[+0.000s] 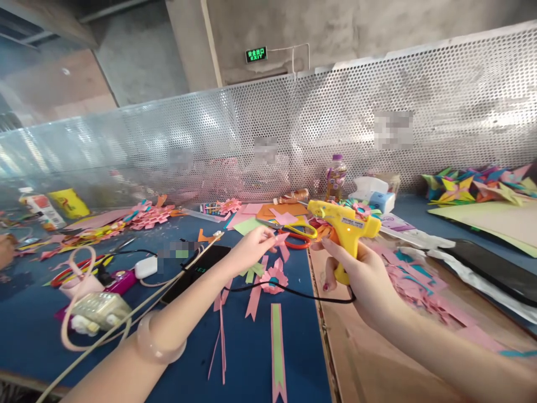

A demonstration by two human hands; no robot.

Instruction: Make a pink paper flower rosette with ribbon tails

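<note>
My right hand (367,277) is wrapped round the handle of a yellow hot glue gun (346,221), its nozzle pointing left. A black cord runs left from the grip's base. In my left hand (255,243), thumb and fingers pinch a small pink paper strip (283,246). Just below it lies a pink paper flower (274,278) with a blue centre, next to a notched pink ribbon strip (254,299). Nearer to me is a green-and-pink paper strip (277,347). Beyond my left hand, yellow-handled scissors (304,228) and orange-red-handled scissors (296,242) rest among coloured paper.
A black phone (197,271) lies partly under my left forearm. Cables, a white charger (146,267) and a power strip (119,281) crowd the left side. Cardboard (352,352) covers the right, with pink scraps (419,285). A bottle (336,178) stands before the perforated metal screen (268,123).
</note>
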